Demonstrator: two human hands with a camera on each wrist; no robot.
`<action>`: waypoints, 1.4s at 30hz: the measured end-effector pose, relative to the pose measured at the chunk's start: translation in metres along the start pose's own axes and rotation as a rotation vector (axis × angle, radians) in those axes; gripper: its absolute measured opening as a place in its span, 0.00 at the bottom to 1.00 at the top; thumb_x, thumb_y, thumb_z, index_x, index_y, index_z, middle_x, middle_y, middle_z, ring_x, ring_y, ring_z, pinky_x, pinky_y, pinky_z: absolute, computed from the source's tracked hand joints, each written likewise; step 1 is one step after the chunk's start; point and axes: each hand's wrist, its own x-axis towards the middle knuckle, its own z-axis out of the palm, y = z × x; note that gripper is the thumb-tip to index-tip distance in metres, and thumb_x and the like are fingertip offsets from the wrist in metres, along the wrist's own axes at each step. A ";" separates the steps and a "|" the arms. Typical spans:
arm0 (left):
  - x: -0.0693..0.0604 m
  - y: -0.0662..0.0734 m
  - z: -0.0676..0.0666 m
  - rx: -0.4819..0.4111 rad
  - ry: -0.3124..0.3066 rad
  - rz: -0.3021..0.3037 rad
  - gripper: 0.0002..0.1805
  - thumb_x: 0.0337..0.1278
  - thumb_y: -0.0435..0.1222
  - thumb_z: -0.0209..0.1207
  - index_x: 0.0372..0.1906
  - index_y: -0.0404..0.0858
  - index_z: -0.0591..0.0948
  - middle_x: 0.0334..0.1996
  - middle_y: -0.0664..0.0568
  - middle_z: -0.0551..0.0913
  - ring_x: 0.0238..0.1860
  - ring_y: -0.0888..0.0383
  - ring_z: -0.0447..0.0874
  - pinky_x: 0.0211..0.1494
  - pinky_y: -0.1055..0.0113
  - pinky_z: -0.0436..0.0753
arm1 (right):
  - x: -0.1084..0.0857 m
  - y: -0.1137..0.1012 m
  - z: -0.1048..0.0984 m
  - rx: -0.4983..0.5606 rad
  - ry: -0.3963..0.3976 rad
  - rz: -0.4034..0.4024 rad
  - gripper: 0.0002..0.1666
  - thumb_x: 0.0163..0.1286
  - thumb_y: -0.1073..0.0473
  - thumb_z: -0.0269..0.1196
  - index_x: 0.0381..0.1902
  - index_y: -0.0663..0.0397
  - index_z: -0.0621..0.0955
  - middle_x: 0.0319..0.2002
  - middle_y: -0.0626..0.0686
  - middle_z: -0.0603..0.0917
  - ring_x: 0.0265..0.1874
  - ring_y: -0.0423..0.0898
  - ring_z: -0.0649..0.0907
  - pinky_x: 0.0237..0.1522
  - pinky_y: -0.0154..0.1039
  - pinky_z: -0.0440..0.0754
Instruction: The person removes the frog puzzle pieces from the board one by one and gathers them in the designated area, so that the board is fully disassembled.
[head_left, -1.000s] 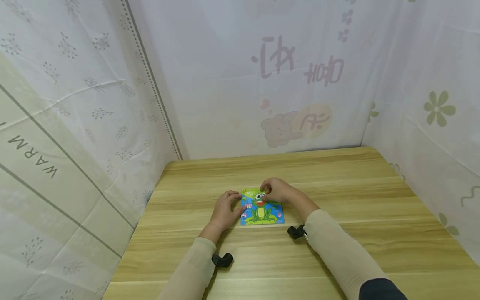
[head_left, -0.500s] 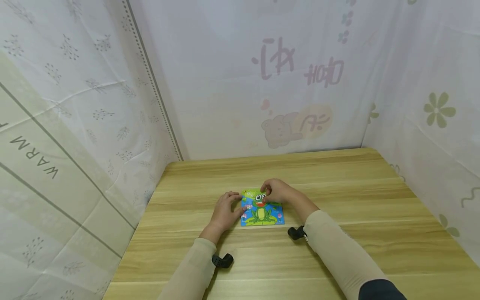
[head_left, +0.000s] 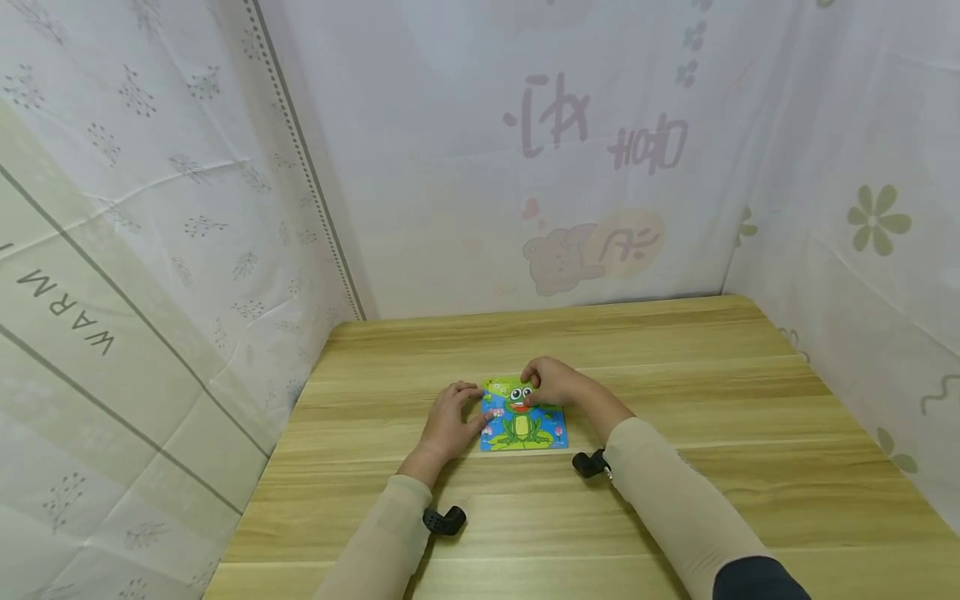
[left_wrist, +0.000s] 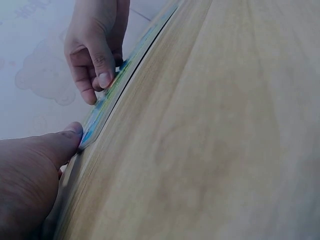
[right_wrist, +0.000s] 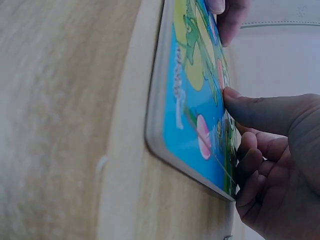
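Frog picture board (head_left: 522, 433) lies flat on the wooden table (head_left: 525, 533), between the two hands, as we look from the head view. We see the left hand (head_left: 448, 423) come in from the lower left, back upward, its fingers loosely bent and its thumb spread well away from the index finger. The thumb tip rests over the board's left margin, and the index fingertip meets the upper left edge. We see the right hand (head_left: 558, 384) reach in from the right, wrist bent, covering the upper right corner. Its thumb and index finger curve toward each other with a gap between them, the thumb tip beside the frog's eyes.

From the left wrist we see the board nearly edge-on; the left thumb lies against its near end, while the other left fingers are mostly hidden. Farther along, the right thumb points down at the printed face.

From the right wrist we see the right thumb stretched out, its tip on the board's face, with the other fingers curled at the edge. Whether they pinch anything, we cannot tell. Some left fingers show at the board's far side, cut off by the top.
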 end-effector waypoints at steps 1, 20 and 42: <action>0.000 0.000 0.000 -0.001 -0.001 -0.002 0.27 0.68 0.49 0.69 0.65 0.42 0.82 0.69 0.48 0.75 0.75 0.43 0.66 0.77 0.44 0.66 | 0.001 0.000 0.000 -0.004 0.002 0.004 0.22 0.65 0.60 0.77 0.55 0.56 0.82 0.41 0.52 0.78 0.39 0.48 0.76 0.42 0.42 0.78; 0.002 0.001 -0.001 0.008 -0.010 0.000 0.28 0.69 0.51 0.68 0.65 0.41 0.82 0.68 0.49 0.75 0.76 0.44 0.64 0.79 0.44 0.64 | 0.000 -0.001 0.000 -0.005 0.034 0.015 0.25 0.64 0.59 0.78 0.56 0.55 0.81 0.51 0.52 0.79 0.51 0.50 0.78 0.58 0.48 0.81; 0.000 0.002 -0.001 0.001 -0.017 -0.024 0.26 0.69 0.50 0.68 0.65 0.42 0.82 0.69 0.50 0.75 0.75 0.45 0.65 0.79 0.45 0.63 | 0.000 0.008 -0.002 0.074 -0.003 -0.070 0.22 0.65 0.66 0.75 0.54 0.54 0.79 0.45 0.53 0.76 0.41 0.49 0.75 0.45 0.42 0.78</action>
